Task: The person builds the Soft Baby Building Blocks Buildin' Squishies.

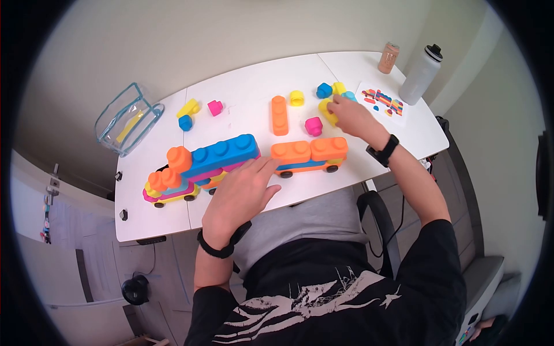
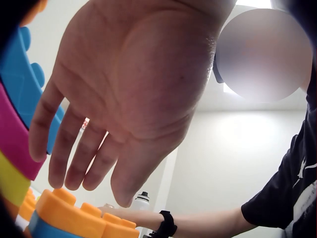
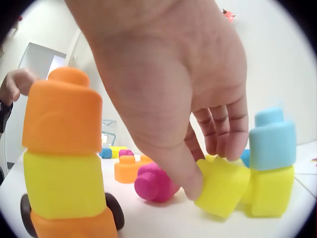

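My right hand (image 1: pixel 353 120) pinches a yellow block (image 3: pixel 223 187) between thumb and fingers, at the right of the table. Beside that block are a pink block (image 1: pixel 313 126) and a light blue block (image 3: pixel 272 144), which sits on a yellow one. My left hand (image 2: pixel 124 84) has straight fingers and holds nothing; it hovers by the join between two block vehicles. One is the long blue-topped train (image 1: pixel 224 151), the other the orange-topped car (image 1: pixel 309 151) on black wheels.
An upright orange block (image 1: pixel 279 115) and a yellow block (image 1: pixel 296 98) lie mid-table. At the left are a clear case (image 1: pixel 128 124) and several small blocks. A picture sheet (image 1: pixel 381 104), a can (image 1: pixel 388 57) and a bottle (image 1: pixel 421 75) occupy the right end.
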Motion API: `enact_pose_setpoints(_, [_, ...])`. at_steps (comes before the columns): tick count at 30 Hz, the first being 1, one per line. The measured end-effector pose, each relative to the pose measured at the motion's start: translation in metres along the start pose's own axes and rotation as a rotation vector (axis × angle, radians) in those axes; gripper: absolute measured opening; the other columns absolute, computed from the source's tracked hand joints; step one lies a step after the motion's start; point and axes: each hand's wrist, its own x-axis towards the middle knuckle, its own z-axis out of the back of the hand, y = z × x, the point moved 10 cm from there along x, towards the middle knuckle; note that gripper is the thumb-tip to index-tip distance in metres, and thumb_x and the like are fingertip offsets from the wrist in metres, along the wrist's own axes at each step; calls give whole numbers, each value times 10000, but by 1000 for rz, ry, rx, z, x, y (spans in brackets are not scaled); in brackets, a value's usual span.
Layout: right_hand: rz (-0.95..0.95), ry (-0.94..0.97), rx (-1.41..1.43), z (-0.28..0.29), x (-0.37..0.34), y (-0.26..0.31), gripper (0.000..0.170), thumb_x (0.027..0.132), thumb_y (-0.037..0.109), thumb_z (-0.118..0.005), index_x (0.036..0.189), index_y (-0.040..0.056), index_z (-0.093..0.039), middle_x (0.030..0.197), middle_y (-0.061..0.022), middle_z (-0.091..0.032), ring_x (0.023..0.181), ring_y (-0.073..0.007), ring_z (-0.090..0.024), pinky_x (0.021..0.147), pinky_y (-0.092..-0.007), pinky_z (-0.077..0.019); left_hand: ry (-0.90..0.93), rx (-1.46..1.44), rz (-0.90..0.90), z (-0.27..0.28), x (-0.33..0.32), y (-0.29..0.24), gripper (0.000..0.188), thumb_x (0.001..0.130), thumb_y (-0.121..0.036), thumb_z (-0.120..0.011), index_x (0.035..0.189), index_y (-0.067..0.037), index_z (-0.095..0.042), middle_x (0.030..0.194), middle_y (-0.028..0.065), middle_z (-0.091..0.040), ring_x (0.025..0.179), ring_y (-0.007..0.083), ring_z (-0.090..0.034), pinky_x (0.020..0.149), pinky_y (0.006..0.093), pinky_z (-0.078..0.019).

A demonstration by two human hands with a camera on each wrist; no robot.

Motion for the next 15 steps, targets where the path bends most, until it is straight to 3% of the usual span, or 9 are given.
enact_pose_setpoints(3, [-21,-63,136,42,-11,2,385,842,3,-797,1192,60,-646,1243,-115,-642,1157,-351,-676,934,-449,-577,16,-1,17,0,-1,3,500,943,-206,-793,1383,-37,-628,1332,162,-704,1202,362,-689,983,447,-578])
enact_pose_setpoints(5, [-6,-101,157,64,-16,9,368,858,-10,-790,1192,60,-651,1240,-99,-670,1136,-340,-690,931,-432,-582,-2,-3,15,2,-1,3,491,947,-208,-791,1380,-43,-629,1314,155,-710,1191,358,-691,975,446,-580])
enact_pose_setpoints(7, [65,-101,411,82,-20,24,371,859,-53,-767,1203,38,-662,1179,-125,-689,1091,-327,-709,914,-420,-598,3,-2,21,3,-1,5,492,948,-209,-790,1383,-47,-625,1324,152,-704,1186,358,-691,969,442,-582])
enact_pose_setpoints(10, [167,-59,598,96,-25,58,396,885,-54,-763,1256,41,-664,1226,-103,-703,1111,-288,-703,961,-396,-591,-14,-7,20,7,-1,5,505,948,-203,-791,1398,-60,-614,1360,146,-684,1178,359,-692,964,435,-585])
enact_pose_setpoints(11, [167,-62,600,99,-25,67,396,885,-54,-763,1256,41,-664,1226,-103,-703,1111,-288,-703,961,-396,-591,-37,-14,13,11,-1,3,516,947,-196,-792,1410,-67,-605,1386,141,-670,1175,361,-692,963,430,-585])
enact_pose_setpoints(13, [361,33,544,98,-28,103,379,903,-73,-734,1261,30,-663,1220,-112,-705,1087,-294,-712,971,-399,-592,-14,-34,48,15,0,2,540,940,-185,-797,1424,-67,-588,1421,140,-644,1189,359,-689,966,427,-585])
enact_pose_setpoints(15, [378,-1,594,101,-26,106,354,908,-69,-714,1242,47,-690,1230,-125,-710,1064,-333,-717,915,-414,-590,9,-57,84,15,1,2,565,934,-173,-802,1438,-66,-571,1457,140,-619,1202,357,-685,968,424,-585])
